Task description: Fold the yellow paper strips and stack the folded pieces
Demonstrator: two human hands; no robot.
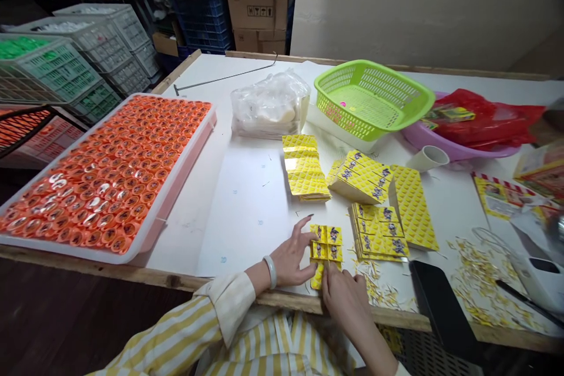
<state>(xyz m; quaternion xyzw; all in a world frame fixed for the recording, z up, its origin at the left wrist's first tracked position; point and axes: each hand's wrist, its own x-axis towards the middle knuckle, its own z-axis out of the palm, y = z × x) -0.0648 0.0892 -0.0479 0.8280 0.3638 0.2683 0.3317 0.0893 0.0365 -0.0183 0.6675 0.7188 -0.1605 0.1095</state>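
Both my hands work at the front edge of the white table on a folded yellow printed card sheet (pixel 326 251). My left hand (pixel 293 252) holds its left side with the fingers spread. My right hand (pixel 345 298) pinches its lower end, and the fingers hide part of the card. Just to the right lies a stack of printed yellow cards (pixel 379 233). Further back are a fanned pile of yellow cards (pixel 305 168), a printed stack (pixel 361 177) and a yellow patterned stack (pixel 413 207).
On the left, a large tray of orange caps (pixel 106 176) sits on the table. Behind are a bag of white items (pixel 269 106) and a green basket (pixel 370 97). Yellow trimmings (pixel 480 282) and a black flat object (pixel 440 308) lie to my right. Crates and cartons stand behind.
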